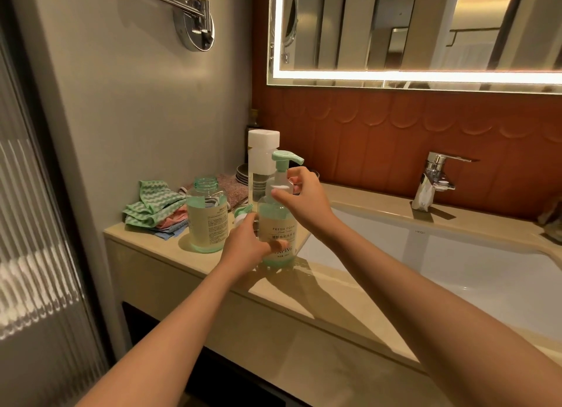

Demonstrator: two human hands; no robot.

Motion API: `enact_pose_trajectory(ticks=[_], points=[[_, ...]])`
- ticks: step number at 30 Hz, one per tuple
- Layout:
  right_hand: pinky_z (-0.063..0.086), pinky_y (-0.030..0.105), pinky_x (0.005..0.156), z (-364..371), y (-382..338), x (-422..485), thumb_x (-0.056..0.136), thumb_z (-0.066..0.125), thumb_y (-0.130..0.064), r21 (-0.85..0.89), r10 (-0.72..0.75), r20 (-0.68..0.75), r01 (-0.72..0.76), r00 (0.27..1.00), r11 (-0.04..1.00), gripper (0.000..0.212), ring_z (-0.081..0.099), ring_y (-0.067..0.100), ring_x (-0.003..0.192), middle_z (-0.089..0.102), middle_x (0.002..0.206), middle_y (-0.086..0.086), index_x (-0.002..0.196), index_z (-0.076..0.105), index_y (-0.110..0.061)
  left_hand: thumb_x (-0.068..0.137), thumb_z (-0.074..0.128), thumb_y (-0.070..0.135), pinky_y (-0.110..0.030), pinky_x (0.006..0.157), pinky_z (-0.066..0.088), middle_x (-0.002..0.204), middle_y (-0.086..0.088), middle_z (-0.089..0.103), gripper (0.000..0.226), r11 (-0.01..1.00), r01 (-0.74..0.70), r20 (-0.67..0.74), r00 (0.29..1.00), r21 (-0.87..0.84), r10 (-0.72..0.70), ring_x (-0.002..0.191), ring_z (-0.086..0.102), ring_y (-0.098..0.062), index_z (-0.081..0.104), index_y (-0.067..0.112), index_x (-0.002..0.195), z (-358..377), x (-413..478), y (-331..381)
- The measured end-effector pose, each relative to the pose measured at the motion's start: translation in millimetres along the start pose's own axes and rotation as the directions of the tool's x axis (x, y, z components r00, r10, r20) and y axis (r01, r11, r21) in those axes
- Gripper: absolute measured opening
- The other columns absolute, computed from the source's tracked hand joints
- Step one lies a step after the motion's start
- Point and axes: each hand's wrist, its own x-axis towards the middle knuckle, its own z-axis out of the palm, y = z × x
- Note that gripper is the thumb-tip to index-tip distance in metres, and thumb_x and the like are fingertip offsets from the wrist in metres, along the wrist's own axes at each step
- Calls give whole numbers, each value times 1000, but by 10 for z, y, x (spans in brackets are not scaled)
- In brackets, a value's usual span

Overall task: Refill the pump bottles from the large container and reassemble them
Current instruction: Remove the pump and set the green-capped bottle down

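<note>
A left hand (246, 244) curls round the lower body of a pump bottle (278, 224) standing on the counter (319, 288), while the right hand (305, 198) pinches its white collar (281, 187). A loose pump (241, 212) behind the left fingers is mostly hidden.

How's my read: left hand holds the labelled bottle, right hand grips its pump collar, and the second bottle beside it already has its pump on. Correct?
Not quite: in the head view the second bottle has an open neck, no pump. The rest stands.
</note>
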Motion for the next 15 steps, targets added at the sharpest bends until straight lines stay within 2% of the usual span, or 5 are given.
enact_pose_trajectory(ticks=[2,6,9,12,15], points=[[41,14,67,-18,-16,-10,85,63,-22,44,8,39,-10,999,999,46,47,11,100,50,128,6,127,46,-12,69,79,35,-29,84,42,129,0,55,68,1000,1,2,1000,-4,-1,116,52,-19,45,20,125,-1,-9,10],[42,25,80,-32,-28,-5,86,63,-23,106,-1,71,-6,997,994,48,49,11,103,52,130,5,130,44,-14,69,79,34,-31,88,43,129,0,55,69,1000,6,3,1000,-6,-5,117,52,-19,44,20,127,0,-9,15],[46,27,83,5,-25,39,80,70,-33,28,-22,3,22,1000,999,53,50,14,104,49,124,5,124,47,-15,70,78,34,-32,88,43,129,0,54,68,1000,0,-1,1000,11,0,117,51,-19,43,20,127,-3,0,11],[46,21,75,11,-18,70,78,72,-30,15,-11,-32,11,999,1000,50,50,12,98,49,119,4,118,48,-14,71,79,31,-31,86,45,129,0,55,68,1000,0,-6,1000,24,0,116,52,-19,44,20,127,3,12,-11],[42,13,66,-6,-19,52,83,66,-19,152,42,32,-47,999,987,43,53,15,102,52,115,1,122,49,-12,70,80,33,-35,90,45,130,1,54,71,1000,1,0,1000,26,-1,118,52,-19,43,21,129,1,8,-15]])
